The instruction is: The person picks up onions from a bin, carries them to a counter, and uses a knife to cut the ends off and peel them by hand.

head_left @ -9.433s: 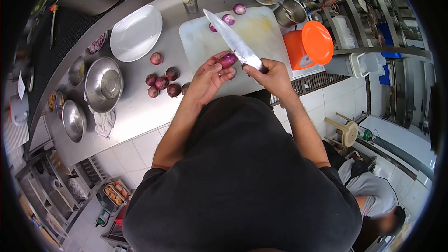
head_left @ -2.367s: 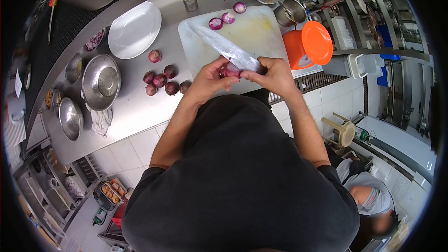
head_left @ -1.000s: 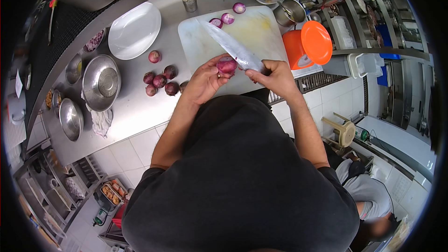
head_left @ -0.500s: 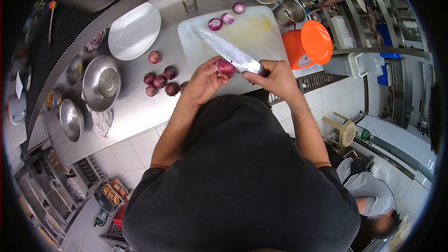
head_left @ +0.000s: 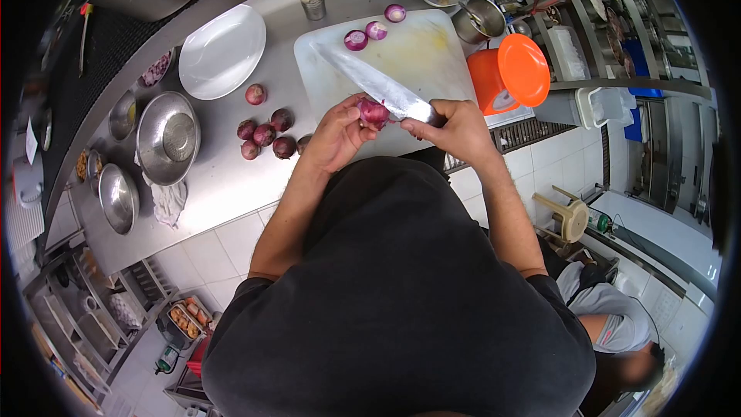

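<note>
My left hand has its fingers wrapped round a red onion at the near edge of the white cutting board. A large knife is held in my right hand, its blade pointing up and left over the board. The heel of the blade is close beside the onion, with loose skin between them. Three peeled or cut onions lie at the board's far side. Several unpeeled red onions rest on the steel table left of the board.
A white oval plate, a metal colander and metal bowls stand on the left. Behind the board is a tin can. An orange scale stands to the right. A person is at lower right.
The person at lower right has shifted slightly. My hands, the knife and the onion are almost unmoved.
</note>
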### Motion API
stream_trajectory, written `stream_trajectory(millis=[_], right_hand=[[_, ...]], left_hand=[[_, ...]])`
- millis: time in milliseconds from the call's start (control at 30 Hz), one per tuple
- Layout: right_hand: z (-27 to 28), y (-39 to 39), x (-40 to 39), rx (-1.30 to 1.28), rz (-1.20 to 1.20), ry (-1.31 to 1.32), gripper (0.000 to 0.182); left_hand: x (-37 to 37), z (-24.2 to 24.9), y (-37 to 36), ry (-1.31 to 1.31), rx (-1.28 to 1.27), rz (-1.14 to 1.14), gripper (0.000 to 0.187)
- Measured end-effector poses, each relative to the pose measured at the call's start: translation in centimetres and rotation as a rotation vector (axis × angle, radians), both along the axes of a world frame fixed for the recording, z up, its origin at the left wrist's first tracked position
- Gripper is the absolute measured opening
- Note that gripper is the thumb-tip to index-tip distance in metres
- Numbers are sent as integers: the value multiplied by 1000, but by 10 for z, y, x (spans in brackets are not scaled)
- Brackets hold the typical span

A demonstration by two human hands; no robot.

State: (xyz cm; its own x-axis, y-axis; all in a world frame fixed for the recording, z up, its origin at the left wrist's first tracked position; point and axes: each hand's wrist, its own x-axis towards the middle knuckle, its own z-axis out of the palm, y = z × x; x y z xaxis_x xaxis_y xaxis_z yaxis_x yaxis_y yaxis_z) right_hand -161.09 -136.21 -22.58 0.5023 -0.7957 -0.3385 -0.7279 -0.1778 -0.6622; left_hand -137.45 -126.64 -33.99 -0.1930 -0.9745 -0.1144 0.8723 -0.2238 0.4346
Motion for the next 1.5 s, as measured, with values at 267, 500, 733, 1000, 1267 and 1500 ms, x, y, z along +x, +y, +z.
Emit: stream_trajectory(millis=[267, 500, 733, 1000, 1267, 1500], right_hand=[[-2, 5, 1, -41, 5, -65, 53], [-9, 1, 8, -78, -28, -41, 54], [-22, 2, 9, -6, -41, -44, 55], [-56, -5, -2, 131, -159, 42, 54], [-102, -4, -12, -48, -112, 202, 70], [-110, -6, -9, -96, -125, 22, 56]], left_hand=[[-1, 0, 1, -29, -9, -5, 45], [-3, -1, -1, -41, 35, 27, 33], [-10, -3, -3, -75, 74, 146, 30], [-3, -41, -3, -570, 157, 379, 43], [15, -50, 8, -752, 198, 585, 54], [11, -20, 12, -1077, -98, 269, 73]])
